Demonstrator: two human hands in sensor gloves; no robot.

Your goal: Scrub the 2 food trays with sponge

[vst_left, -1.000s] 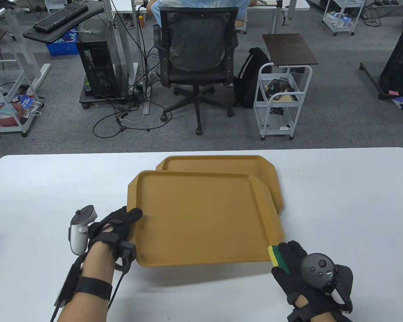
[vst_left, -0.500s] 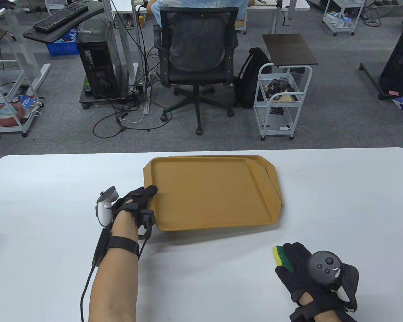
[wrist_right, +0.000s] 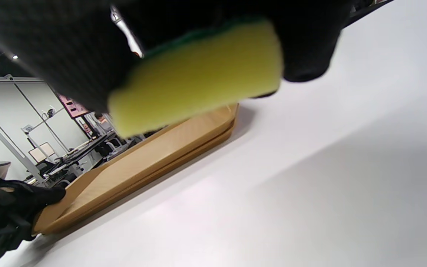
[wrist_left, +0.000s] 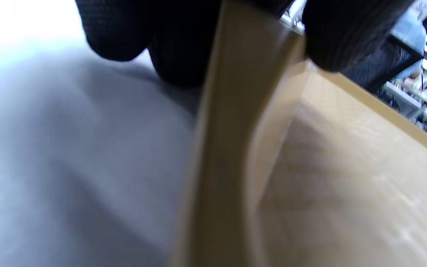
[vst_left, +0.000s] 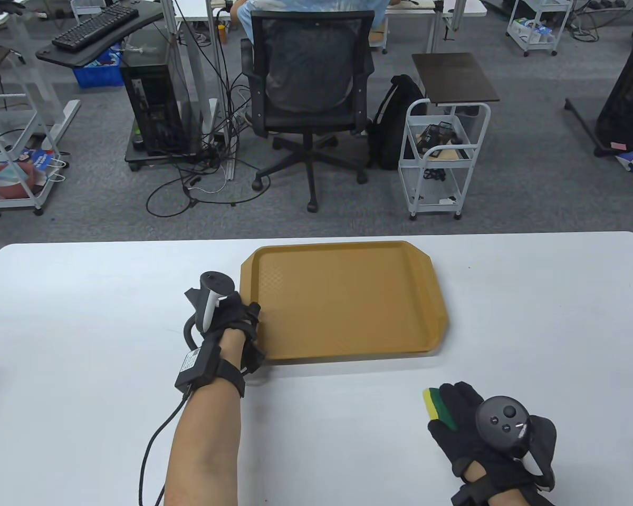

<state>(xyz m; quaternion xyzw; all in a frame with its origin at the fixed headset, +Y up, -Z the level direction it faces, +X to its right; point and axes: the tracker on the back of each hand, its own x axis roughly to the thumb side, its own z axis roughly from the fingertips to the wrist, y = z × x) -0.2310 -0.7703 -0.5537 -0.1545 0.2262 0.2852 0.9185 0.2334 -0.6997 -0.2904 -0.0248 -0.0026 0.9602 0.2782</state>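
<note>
On the white table (vst_left: 84,295), the left hand (vst_left: 227,316) grips the left rim of the top tray (vst_left: 343,300) — a second ago lifted and offset, it now sits squarely stacked on the lower tray (wrist_right: 184,154). Well to the right, the right hand (vst_left: 480,427) holds the yellow-green sponge (vst_left: 437,403), apart from the trays — so scrubbing looks finished or paused.

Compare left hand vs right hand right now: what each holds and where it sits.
The left hand grips the tray stack by its left rim; the right hand holds a yellow-green sponge. The left hand is at the trays; the right hand sits nearer the person, apart from them. Both wear black gloves with trackers.
</note>
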